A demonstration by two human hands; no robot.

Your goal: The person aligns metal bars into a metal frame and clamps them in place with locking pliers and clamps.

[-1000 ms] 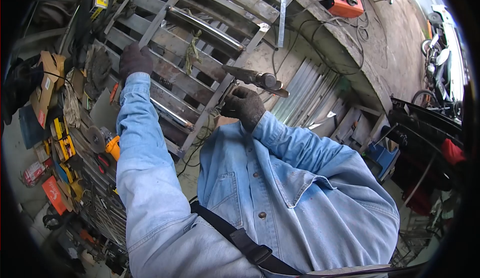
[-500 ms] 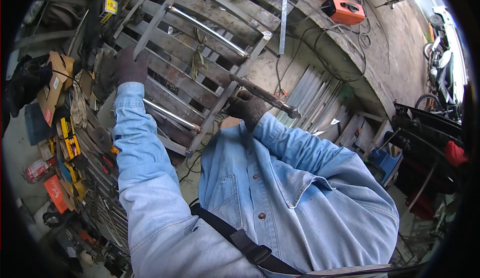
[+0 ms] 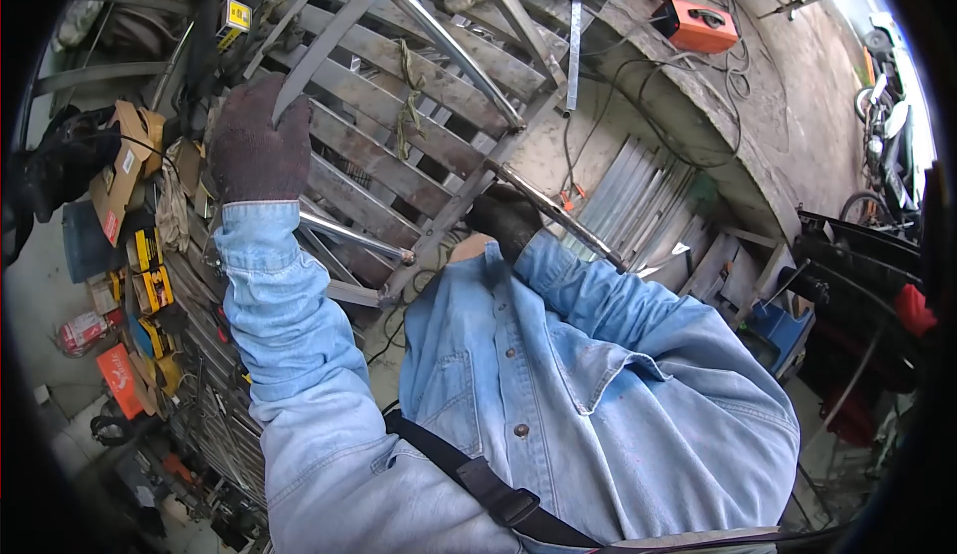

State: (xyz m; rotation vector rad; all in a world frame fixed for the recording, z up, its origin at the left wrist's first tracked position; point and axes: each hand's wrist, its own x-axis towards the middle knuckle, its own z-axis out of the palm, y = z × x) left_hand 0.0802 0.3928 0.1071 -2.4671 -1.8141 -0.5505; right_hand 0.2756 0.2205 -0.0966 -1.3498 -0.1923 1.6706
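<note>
A welded metal frame (image 3: 351,23) of flat bars and shiny round rods lies tilted over a slatted steel surface (image 3: 364,120). My left hand (image 3: 261,145), in a dark knit glove, is closed around the frame's curved left bar. A dark bar (image 3: 563,217) juts out from the frame's right side. My right hand (image 3: 506,220), also in a dark glove, is curled against this bar near where it meets the frame; its fingers are partly hidden. A knotted strip of cloth (image 3: 407,105) hangs among the slats in the middle.
Long metal strips (image 3: 638,195) lie on the floor at right, beside a concrete ledge (image 3: 698,125). An orange machine (image 3: 701,25) with cables sits on the ledge. Cardboard boxes (image 3: 122,170) and tools crowd the left. A blue box (image 3: 776,333) stands at right.
The metal frame has tilted, its upper rod now steeper and its upper bars raised. My left hand appears larger and nearer. The jutting bar's outer end has swung down and right.
</note>
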